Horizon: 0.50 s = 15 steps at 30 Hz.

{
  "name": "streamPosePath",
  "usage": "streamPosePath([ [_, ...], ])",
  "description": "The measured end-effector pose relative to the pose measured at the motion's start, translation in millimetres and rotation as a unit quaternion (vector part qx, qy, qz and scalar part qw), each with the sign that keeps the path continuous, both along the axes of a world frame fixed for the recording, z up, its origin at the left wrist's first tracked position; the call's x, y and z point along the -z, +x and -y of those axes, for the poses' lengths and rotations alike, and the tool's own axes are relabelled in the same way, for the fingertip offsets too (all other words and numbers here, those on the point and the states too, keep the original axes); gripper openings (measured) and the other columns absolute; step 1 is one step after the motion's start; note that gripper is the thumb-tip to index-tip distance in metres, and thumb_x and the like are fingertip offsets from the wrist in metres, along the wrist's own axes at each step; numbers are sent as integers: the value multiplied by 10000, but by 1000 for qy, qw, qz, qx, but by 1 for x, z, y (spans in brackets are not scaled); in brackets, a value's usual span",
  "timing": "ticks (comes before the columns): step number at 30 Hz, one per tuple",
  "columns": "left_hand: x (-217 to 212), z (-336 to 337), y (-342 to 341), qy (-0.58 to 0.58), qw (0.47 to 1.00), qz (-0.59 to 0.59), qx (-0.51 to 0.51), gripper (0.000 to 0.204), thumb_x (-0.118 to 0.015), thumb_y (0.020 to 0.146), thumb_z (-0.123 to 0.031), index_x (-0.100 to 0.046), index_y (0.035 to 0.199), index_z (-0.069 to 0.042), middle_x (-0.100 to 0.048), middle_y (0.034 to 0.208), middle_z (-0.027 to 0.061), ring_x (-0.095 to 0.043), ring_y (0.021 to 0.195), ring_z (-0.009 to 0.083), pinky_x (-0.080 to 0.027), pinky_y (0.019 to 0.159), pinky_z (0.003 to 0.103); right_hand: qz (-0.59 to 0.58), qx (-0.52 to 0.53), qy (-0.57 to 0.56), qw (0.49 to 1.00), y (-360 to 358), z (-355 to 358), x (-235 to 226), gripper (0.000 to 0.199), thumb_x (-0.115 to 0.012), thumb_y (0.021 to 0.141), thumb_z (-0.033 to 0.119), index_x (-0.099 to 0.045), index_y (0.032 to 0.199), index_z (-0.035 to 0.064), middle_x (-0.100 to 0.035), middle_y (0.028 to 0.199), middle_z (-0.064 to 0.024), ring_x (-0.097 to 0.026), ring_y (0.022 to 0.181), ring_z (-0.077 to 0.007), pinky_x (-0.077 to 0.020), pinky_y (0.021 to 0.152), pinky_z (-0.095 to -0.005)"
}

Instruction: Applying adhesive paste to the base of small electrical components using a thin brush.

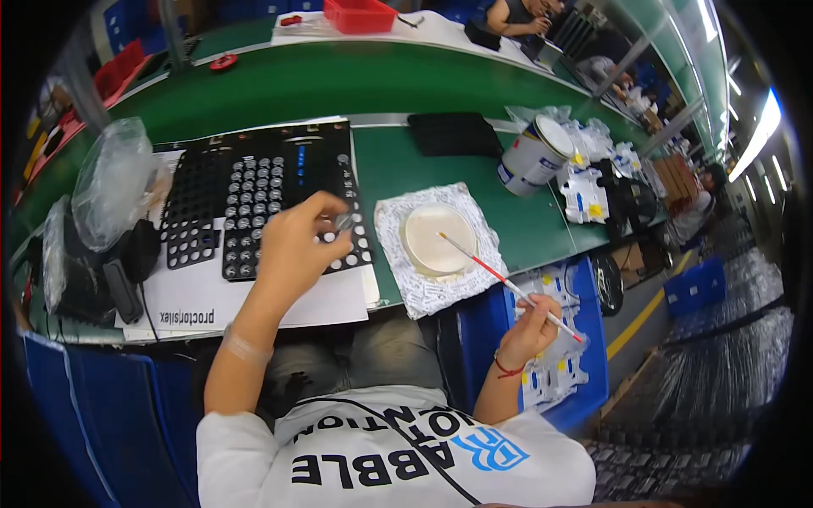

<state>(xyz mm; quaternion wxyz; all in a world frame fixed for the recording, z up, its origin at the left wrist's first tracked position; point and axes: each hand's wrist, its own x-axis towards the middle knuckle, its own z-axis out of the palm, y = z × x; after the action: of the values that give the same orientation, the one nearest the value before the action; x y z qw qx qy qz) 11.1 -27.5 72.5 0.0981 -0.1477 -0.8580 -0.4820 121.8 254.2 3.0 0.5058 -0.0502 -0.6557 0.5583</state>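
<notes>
My left hand [298,241] is closed, with a small round metal part [343,222] between thumb and fingertips. It hovers over a black tray of holes [254,199], where several rows hold similar round parts. In my right hand [531,328], off the table's front edge, is a thin paintbrush [489,268] with a red and white handle. Its bristle end is over a round dish of cream-coloured paste [428,229]; whether it touches the paste I cannot tell. Under the dish lies a crumpled sheet of printed paper [412,292].
A metal can [535,155] and white plastic parts [584,195] stand at right. A black pad [455,134] lies behind the dish. Plastic bags [114,186] and a dark device [125,289] sit at left. A blue bin [593,356] with white parts is beside my right arm.
</notes>
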Motion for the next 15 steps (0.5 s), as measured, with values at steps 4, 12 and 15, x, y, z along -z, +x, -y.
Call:
streamPosePath([
  [4, 17, 23, 54, 213, 967, 137, 8, 249, -638, 675, 4, -584, 918, 1, -605, 884, 41, -567, 746, 89, -431, 655, 205, 8, -7, 75, 997, -1, 3, -5, 144, -520, 845, 135, -523, 808, -4, -525, 730, -73, -480, 624, -120, -390, 605, -219],
  [12, 49, 23, 108, 379, 901, 209, 7, 302, -613, 686, 112, -586, 981, 56, -571, 918, 77, -558, 819, 118, -454, 692, 191, 5, -66, 166, 984, -4, 3, -14, 197, -494, 862, 172, -537, 773, 2, -551, 703, -103, -509, 641, -168, -396, 587, -247],
  [15, 60, 23, 105, 410, 876, 255, 6, 304, -604, 710, 103, -574, 1008, 57, -594, 956, 96, -571, 858, 123, -465, 743, 205, 41, -59, 216, 974, -8, 5, -13, 216, -487, 868, 188, -538, 769, 3, -554, 710, -105, -508, 643, -177, -392, 587, -254],
])
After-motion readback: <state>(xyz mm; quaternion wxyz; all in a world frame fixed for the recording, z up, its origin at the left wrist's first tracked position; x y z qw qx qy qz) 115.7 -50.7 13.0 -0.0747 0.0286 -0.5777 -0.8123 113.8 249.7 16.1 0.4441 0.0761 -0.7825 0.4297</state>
